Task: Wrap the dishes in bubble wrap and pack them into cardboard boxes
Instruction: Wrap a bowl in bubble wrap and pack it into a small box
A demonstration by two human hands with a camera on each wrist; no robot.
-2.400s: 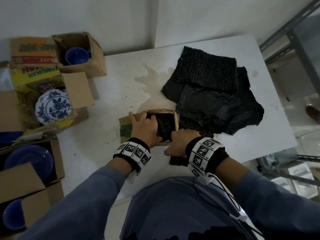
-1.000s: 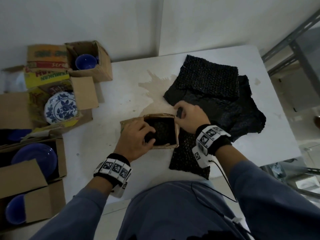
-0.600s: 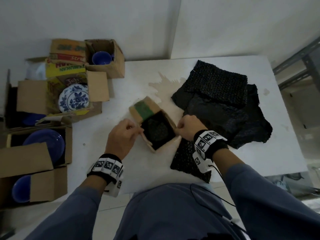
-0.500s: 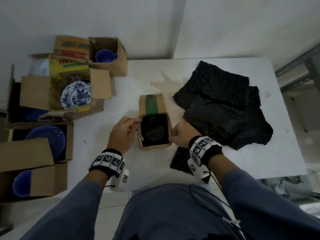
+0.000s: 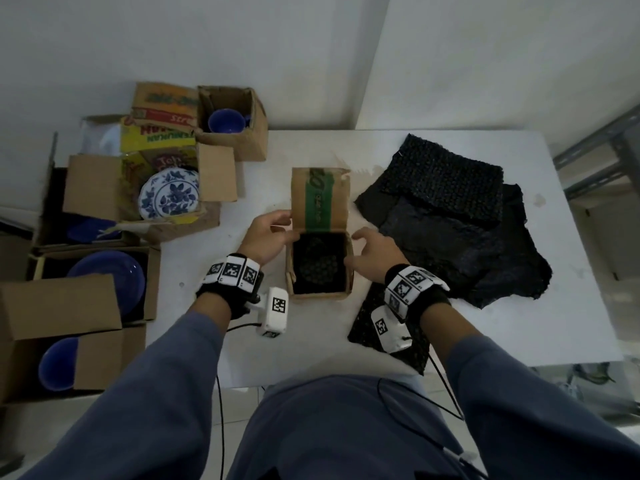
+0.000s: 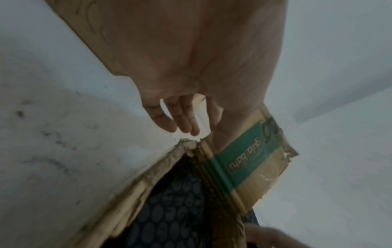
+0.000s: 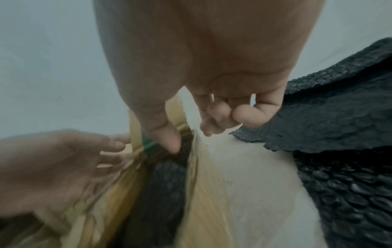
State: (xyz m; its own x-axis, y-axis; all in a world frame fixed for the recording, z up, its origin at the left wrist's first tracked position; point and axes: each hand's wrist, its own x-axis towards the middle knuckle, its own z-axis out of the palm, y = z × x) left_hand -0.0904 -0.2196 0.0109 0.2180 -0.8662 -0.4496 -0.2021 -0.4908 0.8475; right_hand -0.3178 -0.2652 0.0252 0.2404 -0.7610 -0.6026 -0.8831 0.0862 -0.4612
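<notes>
- Left hand (image 5: 268, 237), fingers loosely spread, thumb touching the small cardboard box's (image 5: 320, 294) upright flap (image 5: 319, 199).
- Right hand (image 5: 372, 256) relaxed, grasping nothing, thumb over the box's right rim; wrapped dish (image 5: 318, 263) inside.

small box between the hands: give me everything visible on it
The small cardboard box is brown, worn and frayed at its rim. It stands on the white table, mouth up. The far flap, with a green printed band, is open. A bundle in black bubble wrap fills the inside. The left hand touches the left edge near the flap's hinge; the right hand is at the right wall.
</notes>
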